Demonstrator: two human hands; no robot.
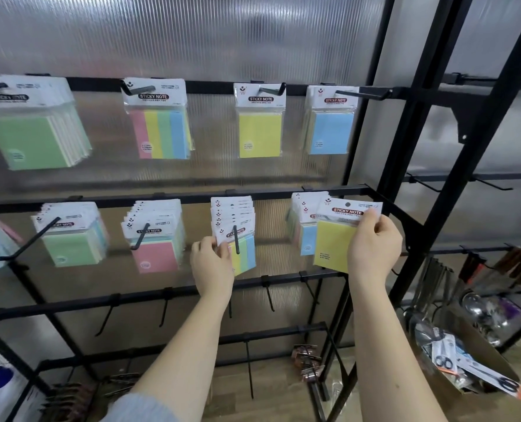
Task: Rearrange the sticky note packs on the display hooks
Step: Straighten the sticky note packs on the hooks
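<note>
Sticky note pack [337, 239], yellow, pinched in right hand [372, 248]: line its hole with a hook while left hand [212, 260] pinches striped pack [241, 251] steady.

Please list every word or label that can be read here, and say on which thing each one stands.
"STICKY NOTE": header of the yellow pack in the right hand.
"STICKY NOTE": headers of the top-row striped pack, plain yellow pack and blue pack.
Small print on all packs: too small to read.
</note>
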